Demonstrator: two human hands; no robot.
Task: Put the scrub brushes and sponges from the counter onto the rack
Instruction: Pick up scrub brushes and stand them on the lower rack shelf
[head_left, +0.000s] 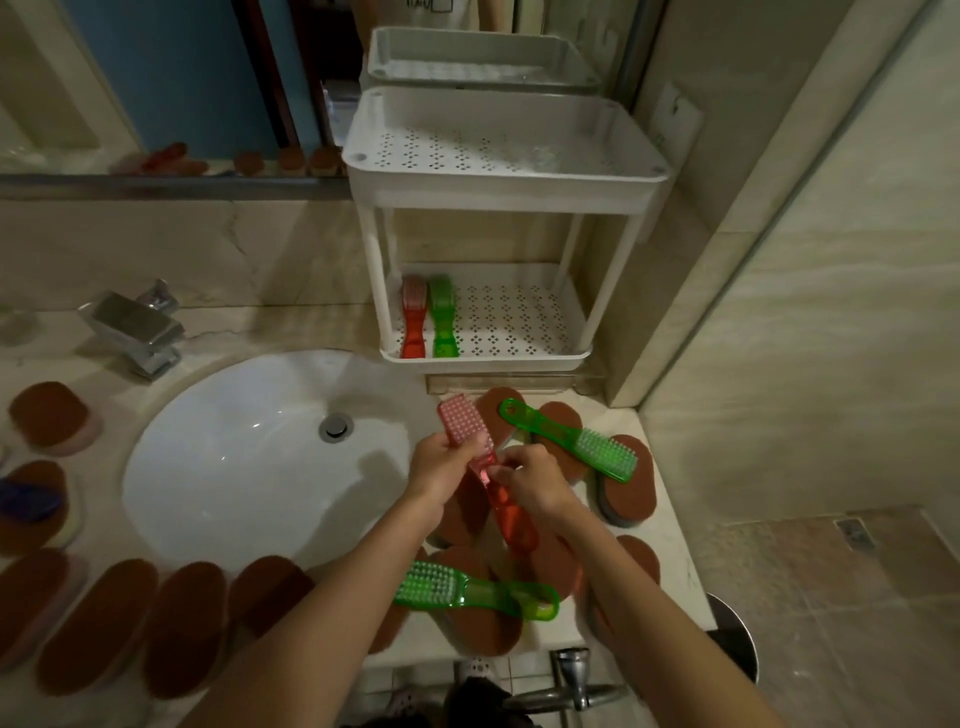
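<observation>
I read red scrub brush (461, 422) held by both: left grip (441, 467) clamps its head, right grip (535, 486) pinches mid-handle, head aimed at rack (483, 356).

Colours about the grip
In the grip, translucent red brush (464, 423), white-dotted; green brushes (605, 454) right of and below it; brown sponges (631, 493) beneath; white rack (498, 171) beyond, diamond-perforated.

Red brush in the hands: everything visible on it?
The red brush is translucent red-pink plastic with white bristle tufts at its head. It is held above brown sponges, head pointing away and handle toward the person. The left hand grips the head; the right hand pinches the neck.
</observation>
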